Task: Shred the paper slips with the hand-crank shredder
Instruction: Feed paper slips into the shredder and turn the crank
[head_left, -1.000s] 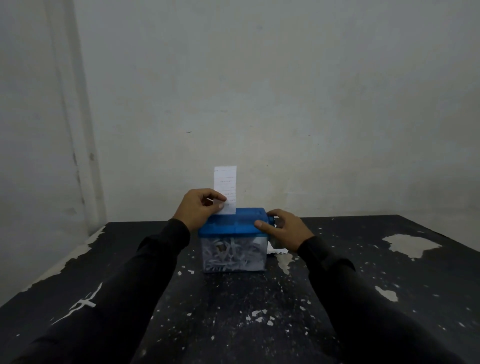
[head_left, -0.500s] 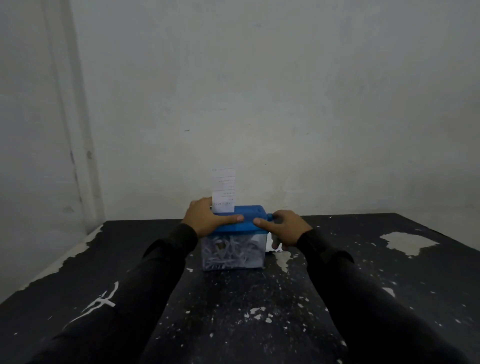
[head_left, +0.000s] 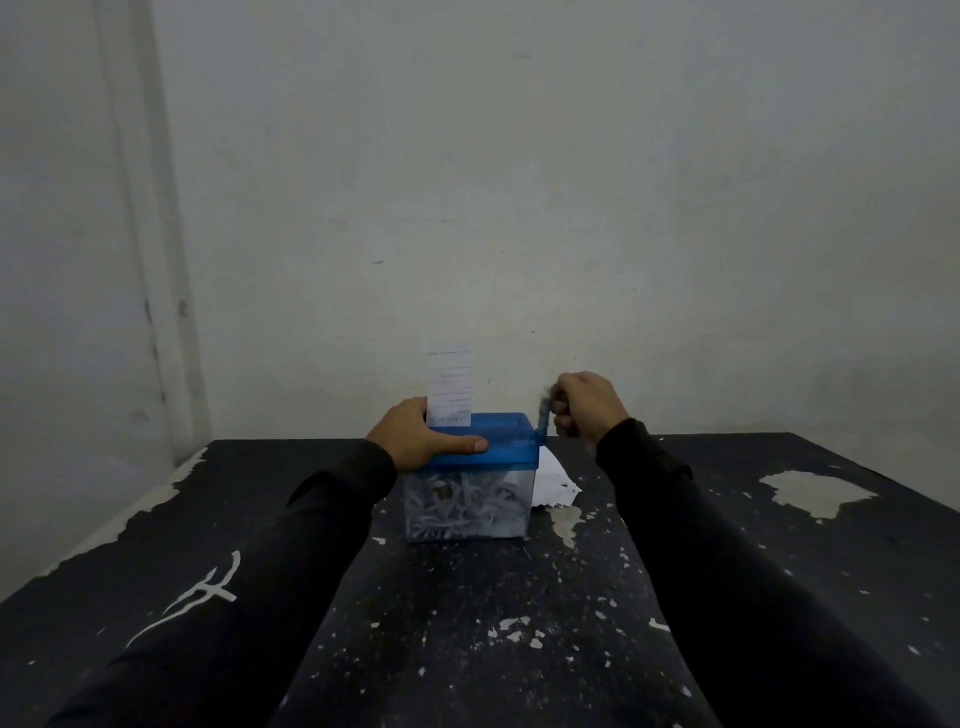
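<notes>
A small hand-crank shredder (head_left: 501, 444) with a blue lid and a clear bin full of white shreds (head_left: 467, 506) stands mid-table. A white paper slip (head_left: 450, 382) stands upright in the lid's slot. My left hand (head_left: 421, 434) grips the lid's left end, thumb along its front edge. My right hand (head_left: 584, 408) holds the knob of the blue crank (head_left: 543, 421), which points up at the shredder's right end.
Loose white paper slips (head_left: 556, 483) lie on the table just right of the shredder. The black tabletop (head_left: 467, 623) has chipped paint patches. A pale wall stands close behind the table, and the table's left edge (head_left: 130, 519) runs beside another wall.
My right hand left the lid's right end and took the crank, now raised. The slip sits lower in the slot than a second ago. My left hand shifted from the slip to the lid.
</notes>
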